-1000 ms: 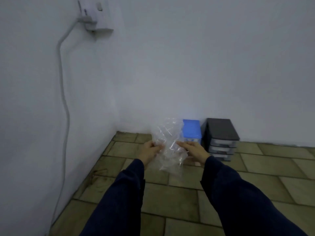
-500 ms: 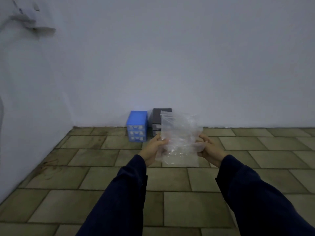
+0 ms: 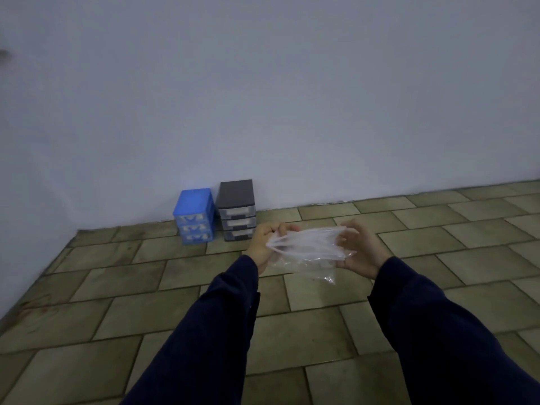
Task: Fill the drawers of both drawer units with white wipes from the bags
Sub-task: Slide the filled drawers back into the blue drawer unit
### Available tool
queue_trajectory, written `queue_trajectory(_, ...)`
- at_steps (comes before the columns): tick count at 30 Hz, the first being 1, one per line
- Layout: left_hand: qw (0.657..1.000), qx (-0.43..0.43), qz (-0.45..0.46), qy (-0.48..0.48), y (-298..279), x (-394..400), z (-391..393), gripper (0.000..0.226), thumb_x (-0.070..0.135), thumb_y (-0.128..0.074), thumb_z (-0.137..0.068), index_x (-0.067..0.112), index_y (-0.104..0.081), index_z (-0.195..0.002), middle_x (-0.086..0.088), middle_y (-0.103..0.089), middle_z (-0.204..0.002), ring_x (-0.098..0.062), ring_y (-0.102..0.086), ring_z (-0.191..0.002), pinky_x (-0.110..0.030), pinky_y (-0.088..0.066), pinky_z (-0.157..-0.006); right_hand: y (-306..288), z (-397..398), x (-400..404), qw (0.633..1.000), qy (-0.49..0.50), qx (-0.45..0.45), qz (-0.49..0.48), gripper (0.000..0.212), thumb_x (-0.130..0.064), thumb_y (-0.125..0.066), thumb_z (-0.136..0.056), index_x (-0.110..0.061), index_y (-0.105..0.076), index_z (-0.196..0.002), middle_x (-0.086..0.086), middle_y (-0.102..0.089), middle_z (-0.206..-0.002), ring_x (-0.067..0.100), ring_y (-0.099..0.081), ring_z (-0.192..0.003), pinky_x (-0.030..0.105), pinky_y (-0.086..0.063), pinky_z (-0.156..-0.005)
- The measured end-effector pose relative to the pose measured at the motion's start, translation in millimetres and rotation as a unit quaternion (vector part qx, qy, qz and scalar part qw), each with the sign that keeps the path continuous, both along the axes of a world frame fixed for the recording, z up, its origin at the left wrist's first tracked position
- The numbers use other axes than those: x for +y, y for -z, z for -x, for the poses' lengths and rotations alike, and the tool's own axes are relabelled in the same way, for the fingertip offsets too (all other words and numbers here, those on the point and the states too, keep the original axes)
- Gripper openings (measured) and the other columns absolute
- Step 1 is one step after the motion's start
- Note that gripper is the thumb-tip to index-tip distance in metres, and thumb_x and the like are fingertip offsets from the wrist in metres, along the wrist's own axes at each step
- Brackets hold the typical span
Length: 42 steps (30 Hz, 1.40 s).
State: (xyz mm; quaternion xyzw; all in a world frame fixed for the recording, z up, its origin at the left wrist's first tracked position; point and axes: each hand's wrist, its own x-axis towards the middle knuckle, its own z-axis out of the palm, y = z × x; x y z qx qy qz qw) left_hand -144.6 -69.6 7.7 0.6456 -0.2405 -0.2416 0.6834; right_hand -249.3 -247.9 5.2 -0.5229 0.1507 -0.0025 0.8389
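Two-handed grip — one bag [image 3: 306, 249], two drawer units [image 3: 216, 214]

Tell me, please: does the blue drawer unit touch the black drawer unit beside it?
Apart. In the head view a narrow strip of wall and floor shows between the blue drawer unit and the black drawer unit; they stand side by side against the wall.

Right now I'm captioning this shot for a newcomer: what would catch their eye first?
First, the clear plastic bag pulled between the left hand and right hand, mid-frame above the tiled floor. Next, two small drawer units side by side against the pale wall: the blue drawer unit on the left, the black drawer unit on the right.
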Motion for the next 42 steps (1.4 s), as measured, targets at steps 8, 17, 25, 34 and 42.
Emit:
queue_trajectory(8,0.992,-0.055,-0.020,0.116,-11,-67,24,0.055,-0.009,-0.039,-0.090,0.020,-0.061,-0.049,-0.005,-0.064,-0.100,-0.019,-0.060,-0.094,-0.020,-0.052,-0.071,14,37,-31,0.976,0.101,-0.008,0.193,0.036,0.005,-0.064,-0.080,-0.004,-0.055,-0.113,0.015,-0.061,-0.107,0.023,-0.061,-0.086,0.025,-0.056,-0.065)
queue_trajectory(17,0.945,0.027,-0.064,0.321,26,-155,116,0.041,0.014,-0.027,-0.091,0.014,-0.069,-0.089,-0.004,-0.068,-0.107,-0.025,-0.059,-0.107,-0.038,-0.043,-0.091,64,188,-62,0.903,0.378,0.059,0.193,0.037,0.006,-0.068,-0.076,-0.009,-0.065,-0.109,0.010,-0.068,-0.102,0.026,-0.067,-0.090,0.026,-0.055,-0.060)
queue_trajectory(25,0.882,-0.026,-0.086,0.462,57,-203,242,0.027,0.008,-0.038,-0.096,0.009,-0.062,-0.108,-0.005,-0.063,-0.113,-0.011,-0.057,-0.099,-0.013,-0.046,-0.076,105,330,-42,0.784,0.553,0.209,0.191,0.026,0.011,-0.047,-0.088,0.000,-0.067,-0.099,0.002,-0.067,-0.087,0.020,-0.057,-0.085,0.016,-0.049,-0.056)
queue_trajectory(34,0.807,-0.096,-0.073,0.579,97,-240,351,0.027,-0.011,-0.041,-0.090,-0.010,-0.060,-0.110,-0.011,-0.062,-0.098,-0.007,-0.058,-0.082,-0.004,-0.045,-0.065,161,399,-42,0.704,0.610,0.319,0.176,0.027,-0.020,-0.060,-0.085,0.000,-0.068,-0.102,0.010,-0.062,-0.103,0.023,-0.052,-0.092,0.023,-0.038,-0.066)
queue_trajectory(42,0.796,-0.084,-0.159,0.579,178,-313,431,0.029,-0.010,-0.038,-0.090,-0.008,-0.061,-0.108,-0.006,-0.062,-0.092,-0.007,-0.056,-0.076,-0.003,-0.041,-0.057,252,454,-100,0.713,0.535,0.424,0.158,0.034,-0.018,-0.042,-0.097,0.002,-0.058,-0.119,0.020,-0.055,-0.125,0.033,-0.053,-0.110,0.037,-0.040,-0.094)
